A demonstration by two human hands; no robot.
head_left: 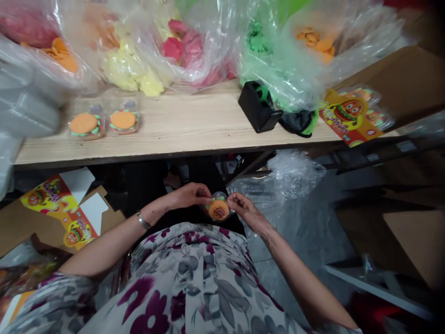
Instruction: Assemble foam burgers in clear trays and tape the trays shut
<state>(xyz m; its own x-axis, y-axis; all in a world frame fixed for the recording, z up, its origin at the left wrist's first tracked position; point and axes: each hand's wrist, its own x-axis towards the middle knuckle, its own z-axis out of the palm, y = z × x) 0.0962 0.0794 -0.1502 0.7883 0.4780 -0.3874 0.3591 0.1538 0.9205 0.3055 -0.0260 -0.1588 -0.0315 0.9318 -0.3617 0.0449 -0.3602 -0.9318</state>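
Over my lap, a toy burger in a clear plastic case [219, 209] is held between both hands, its orange bun showing a printed label on top. The fingers of my left hand [194, 195] pinch the case at its left edge. At the right edge, my right hand [245, 209] grips it with thumb and fingertips. Two more cased toy burgers, one at the left [85, 125] and one beside it [123, 120], lie on the wooden table [187, 125] in front of me.
Plastic bags of yellow [134, 74], pink [187, 48] and green pieces [259, 41] line the table's back. A black tape dispenser [259, 109] stands near its front edge. Right of it lies a printed burger package [351, 116]. Printed cardboard [66, 208] is at lower left.
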